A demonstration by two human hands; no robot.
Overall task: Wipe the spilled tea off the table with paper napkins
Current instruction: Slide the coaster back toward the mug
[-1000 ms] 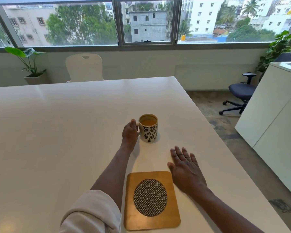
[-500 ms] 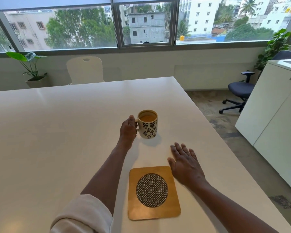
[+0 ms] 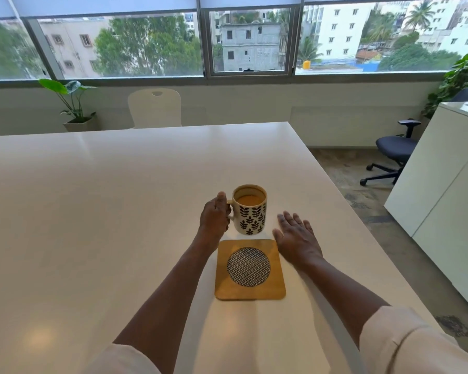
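Observation:
A cream mug (image 3: 250, 211) with a dark leaf pattern holds tea and is lifted a little above the white table (image 3: 92, 211). My left hand (image 3: 215, 217) grips its handle from the left. Just in front of the mug lies a square wooden coaster (image 3: 250, 269) with a woven round centre. My right hand (image 3: 295, 238) rests flat and open on the table, right of the coaster. No napkins and no spilled tea are visible.
A white chair (image 3: 155, 107) stands at the table's far edge. The table's right edge runs diagonally past my right arm. Beyond it are a white cabinet (image 3: 443, 198), a dark office chair (image 3: 392, 152) and potted plants (image 3: 75, 103).
My left hand has raised the mug off the table and drawn it toward the coaster. My right hand stays flat beside the coaster. The camera has moved closer.

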